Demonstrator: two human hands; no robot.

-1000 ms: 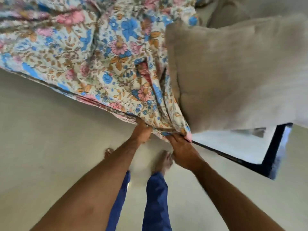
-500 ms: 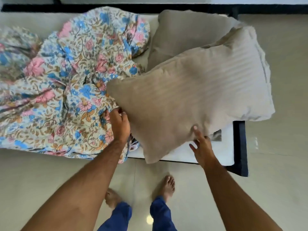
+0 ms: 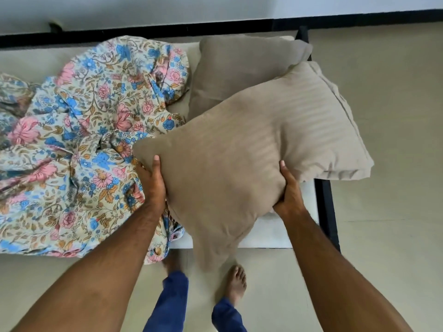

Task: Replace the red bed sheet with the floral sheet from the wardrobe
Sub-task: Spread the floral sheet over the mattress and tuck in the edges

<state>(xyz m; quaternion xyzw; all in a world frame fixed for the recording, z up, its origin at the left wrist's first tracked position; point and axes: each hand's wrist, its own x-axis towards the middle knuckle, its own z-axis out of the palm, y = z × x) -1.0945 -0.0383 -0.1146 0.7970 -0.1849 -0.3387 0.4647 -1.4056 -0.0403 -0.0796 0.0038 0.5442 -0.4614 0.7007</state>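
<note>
Here both hands, left point(image 3: 151, 185) and right point(image 3: 288, 191), clamp the pillow point(image 3: 239, 159), whose sagging corner below could drag the sheet point(image 3: 79, 144) beside it.

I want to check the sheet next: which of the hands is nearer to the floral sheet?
Left. The left hand grips the near pillow's left edge, right against the floral sheet. The right hand grips its opposite edge, away from the sheet.

Looked like a home bedroom: black-framed bed point(image 3: 326, 200) with bare white mattress point(image 3: 271, 232), two beige pillows point(image 3: 251, 164), bunched floral sheet point(image 3: 79, 144), pale tiled floor point(image 3: 388, 144), plain far wall point(image 3: 215, 8).
</note>
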